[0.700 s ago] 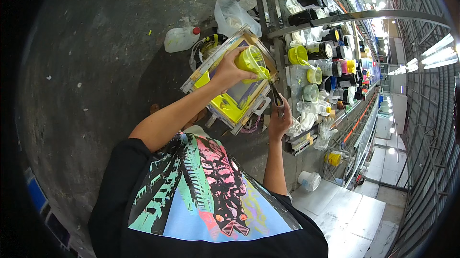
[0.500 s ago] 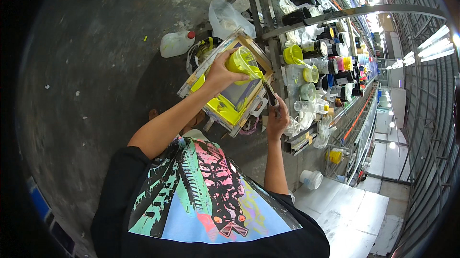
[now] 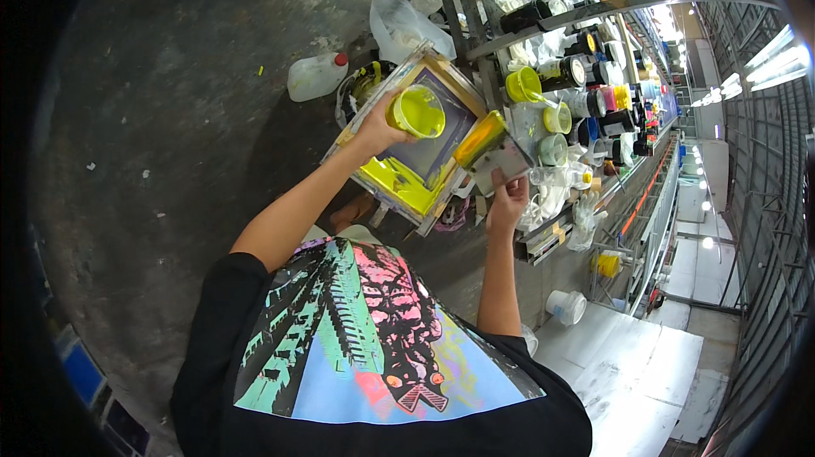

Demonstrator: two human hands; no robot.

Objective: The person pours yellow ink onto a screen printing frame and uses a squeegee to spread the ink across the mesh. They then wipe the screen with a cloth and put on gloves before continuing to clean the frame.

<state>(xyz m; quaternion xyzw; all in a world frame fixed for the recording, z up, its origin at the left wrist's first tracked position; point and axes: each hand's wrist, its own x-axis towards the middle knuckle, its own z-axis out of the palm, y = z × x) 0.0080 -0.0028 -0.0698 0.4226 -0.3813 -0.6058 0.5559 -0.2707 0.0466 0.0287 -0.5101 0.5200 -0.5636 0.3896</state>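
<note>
My left fingers (image 3: 392, 131) are wrapped round the side of a clear cup (image 3: 420, 113) of yellow-green paint, near the middle of the frame, its open mouth facing the view; my right fingers (image 3: 511, 192) are closed on the lower end of a flat grey scraper (image 3: 508, 160), right of the cup and apart from it, its upper end coated yellow. Beneath both, a wooden-edged screen (image 3: 463, 81) sits slanted; yellow paint (image 3: 407, 189) is spread along its lower part. At upper right, the counter (image 3: 545, 242) carries a yellow tub (image 3: 524, 83), dark jars and other containers; at upper centre-left, a whitish jug (image 3: 316, 77) with a red cap, near a translucent plastic bag (image 3: 407, 28).
</note>
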